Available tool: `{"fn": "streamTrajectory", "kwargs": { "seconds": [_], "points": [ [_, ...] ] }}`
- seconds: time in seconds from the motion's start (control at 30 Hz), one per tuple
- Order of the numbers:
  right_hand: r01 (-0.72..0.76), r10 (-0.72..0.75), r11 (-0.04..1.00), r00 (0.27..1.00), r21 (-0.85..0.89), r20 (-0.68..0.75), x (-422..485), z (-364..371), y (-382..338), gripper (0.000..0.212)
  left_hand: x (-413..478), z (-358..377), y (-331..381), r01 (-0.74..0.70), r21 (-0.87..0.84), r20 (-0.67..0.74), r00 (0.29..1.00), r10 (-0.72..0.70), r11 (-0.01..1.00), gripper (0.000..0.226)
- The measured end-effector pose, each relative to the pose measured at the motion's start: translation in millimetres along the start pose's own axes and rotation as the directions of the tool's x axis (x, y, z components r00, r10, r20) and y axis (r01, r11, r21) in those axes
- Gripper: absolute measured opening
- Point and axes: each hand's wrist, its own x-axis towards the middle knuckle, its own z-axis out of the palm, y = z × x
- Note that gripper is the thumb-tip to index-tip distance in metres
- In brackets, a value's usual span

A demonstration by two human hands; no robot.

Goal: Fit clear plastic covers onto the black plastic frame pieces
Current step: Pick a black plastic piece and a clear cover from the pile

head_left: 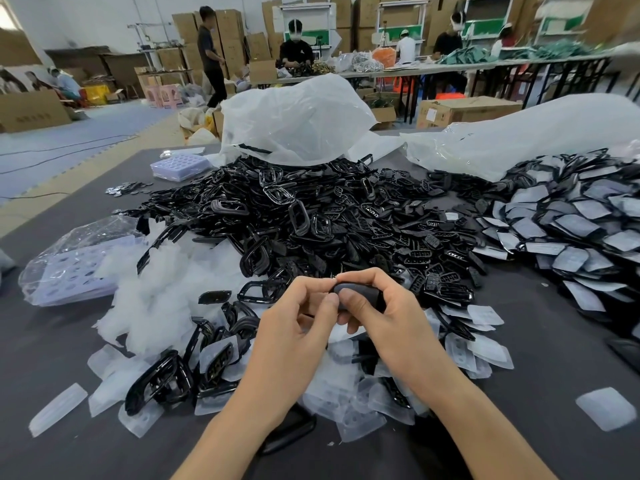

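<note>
Both hands meet low in the middle of the view over a dark table (52, 358). My right hand (388, 313) grips a small black frame piece (360, 292), fingers curled over its top edge. My left hand (298, 317) pinches the piece's left end between thumb and fingertips. Whether a clear cover sits on it I cannot tell. A big heap of loose black frame pieces (311, 220) spreads behind the hands. Clear plastic covers (346, 400) lie scattered under my wrists, and one lies alone at the left (57, 408).
A pile of covered pieces (571, 230) fills the right side. White plastic bags (298, 123) stand behind the heap. A bagged stack of purple trays (69, 271) lies at the left, another tray stack (180, 166) farther back. People work at tables in the background.
</note>
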Motion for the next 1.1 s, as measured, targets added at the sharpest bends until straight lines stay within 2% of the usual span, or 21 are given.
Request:
{"fn": "streamTrajectory", "kwargs": {
  "seconds": [0.27, 0.57, 0.7, 0.9, 1.1],
  "points": [
    [0.001, -0.001, 1.000, 1.000, 0.003, 0.003, -1.8, 1.9, 1.4, 0.020, -1.1, 0.8, -2.4, -0.012, 0.104, -0.040, 0.999, 0.017, 0.994, 0.018],
    [0.035, -0.035, 0.999, 0.999, 0.006, 0.004, -4.4, 4.4, -0.7, 0.018, 1.2, 0.5, -2.7, -0.032, 0.074, -0.036, 0.999, 0.035, 0.997, 0.015],
    [0.022, -0.022, 0.999, 1.000, -0.031, 0.005, -3.0, 5.1, -0.6, 0.029, -0.1, 1.0, -4.1, -0.071, 0.193, -0.063, 0.994, 0.085, 0.979, 0.019],
    [0.025, -0.025, 1.000, 0.999, 0.009, -0.028, -3.2, 6.2, 1.2, 0.022, -3.6, 1.8, -1.4, -0.140, 0.291, -0.041, 0.987, 0.159, 0.946, 0.029],
    [0.014, -0.014, 0.999, 1.000, -0.051, -0.015, -3.4, 4.0, -1.0, 0.026, -3.9, 0.5, -0.1, -0.129, 0.271, -0.032, 0.989, 0.143, 0.954, 0.031]
  ]
}}
